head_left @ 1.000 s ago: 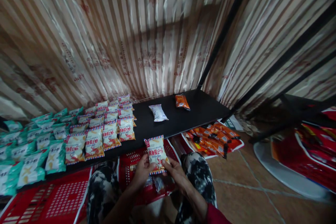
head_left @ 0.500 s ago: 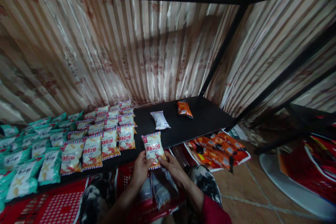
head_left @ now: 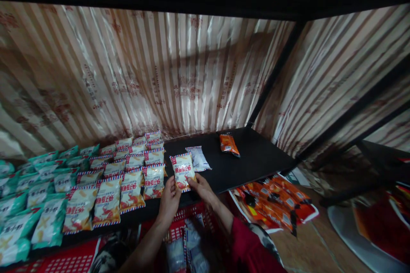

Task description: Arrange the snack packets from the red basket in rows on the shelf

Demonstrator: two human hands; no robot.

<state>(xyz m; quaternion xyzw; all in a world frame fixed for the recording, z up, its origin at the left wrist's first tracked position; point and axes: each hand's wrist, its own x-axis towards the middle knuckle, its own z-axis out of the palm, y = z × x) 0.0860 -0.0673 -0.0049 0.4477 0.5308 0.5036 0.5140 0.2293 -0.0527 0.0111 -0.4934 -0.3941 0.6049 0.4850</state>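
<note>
A cream and red snack bag [head_left: 182, 172] is upright between my two hands, over the front edge of the black shelf [head_left: 253, 160]. My left hand [head_left: 169, 198] grips its lower left edge, and my right hand [head_left: 202, 188] pinches its lower right side with the thumb in front. Just behind it a whitish bag [head_left: 199, 158] lies on the shelf, and an orange bag [head_left: 228, 144] lies farther right. Rows of matching cream and red bags [head_left: 107, 200] stand to the left, beside green bags [head_left: 48, 222] at the far left.
Below the shelf are a red basket [head_left: 72, 264] and more packets [head_left: 192, 243] between my knees. Orange packets [head_left: 272, 200] lie on an opened bag at the right. A striped curtain [head_left: 192, 81] hangs behind; a black post [head_left: 277, 68] rises at the shelf's corner.
Both hands have moved the held bag up and forward, closer to the whitish bag on the shelf. The camera view has shifted slightly.
</note>
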